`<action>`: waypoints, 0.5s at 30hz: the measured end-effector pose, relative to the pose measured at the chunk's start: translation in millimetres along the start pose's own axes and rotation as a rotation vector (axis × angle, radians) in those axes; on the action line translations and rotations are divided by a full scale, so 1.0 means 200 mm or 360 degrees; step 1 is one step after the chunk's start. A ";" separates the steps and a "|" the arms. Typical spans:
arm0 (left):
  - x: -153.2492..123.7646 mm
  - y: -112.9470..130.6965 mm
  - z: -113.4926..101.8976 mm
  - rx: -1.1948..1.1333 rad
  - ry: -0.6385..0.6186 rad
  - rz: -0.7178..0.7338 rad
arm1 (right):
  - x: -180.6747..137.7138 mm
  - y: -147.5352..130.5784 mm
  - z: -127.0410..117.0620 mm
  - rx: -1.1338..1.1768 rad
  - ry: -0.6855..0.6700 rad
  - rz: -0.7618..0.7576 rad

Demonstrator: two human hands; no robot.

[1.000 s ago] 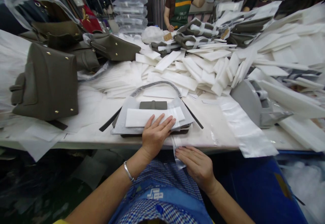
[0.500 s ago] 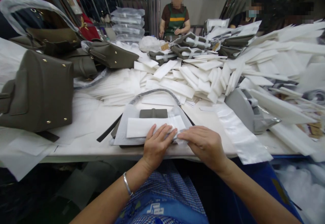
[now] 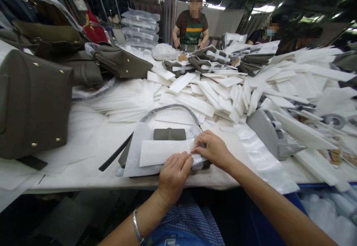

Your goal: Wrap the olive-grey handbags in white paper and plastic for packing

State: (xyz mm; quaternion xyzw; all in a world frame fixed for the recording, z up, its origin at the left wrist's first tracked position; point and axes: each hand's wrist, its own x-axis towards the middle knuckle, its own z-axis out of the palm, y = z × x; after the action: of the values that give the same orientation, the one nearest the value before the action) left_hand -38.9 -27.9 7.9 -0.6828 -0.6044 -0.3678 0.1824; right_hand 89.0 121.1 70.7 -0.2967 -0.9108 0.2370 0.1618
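Note:
A dark olive handbag (image 3: 122, 159) lies in front of me, covered by a translucent white sheet (image 3: 133, 166). Its flap tab (image 3: 169, 134) shows above a white foam strip (image 3: 156, 153) laid across it. The wrapped handle (image 3: 175, 106) arches away from me. My left hand (image 3: 175, 173) is closed, fingers bent and pressed together at the strip's lower right edge. At the strip's right end, my right hand (image 3: 213, 148) pinches clear film with thumb and fingertips. Shiny clear film (image 3: 198, 161) lies between both hands; what sits under the left fingertips is hidden.
Olive bags (image 3: 36, 101) stand at the left. Behind the work, loose white foam pieces (image 3: 206, 97) are heaped across the table. A grey tape dispenser (image 3: 264, 132) and a clear plastic sleeve (image 3: 264, 156) lie at right. Across the table stands a person in a green apron (image 3: 192, 30).
My left hand has gone from spread fingers on the strip to bent fingers at its lower edge. My right hand has moved up and left to the strip's end. The view has shifted slightly.

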 end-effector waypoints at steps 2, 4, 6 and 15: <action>0.00 0.00 -0.01 -0.0004 -0.0012 0.0008 | 0.03 0.01 0.00 -0.0015 -0.0082 0.0006; 0.00 0.00 -0.01 0.0000 -0.0021 0.0036 | 0.05 0.01 0.00 -0.0065 -0.0118 0.0036; 0.01 -0.01 -0.01 0.0007 -0.0033 0.0060 | 0.08 0.02 0.01 -0.0118 -0.0107 0.0082; 0.02 0.00 -0.01 0.0027 -0.0124 0.0050 | 0.02 0.11 0.00 -0.0024 0.0285 0.0028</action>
State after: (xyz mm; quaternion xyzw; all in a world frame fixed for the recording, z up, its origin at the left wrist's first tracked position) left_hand -39.9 -27.1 12.2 -0.7045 -0.6033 -0.3328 0.1703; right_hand 97.2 139.4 59.1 -0.3260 -0.8918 0.2040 0.2384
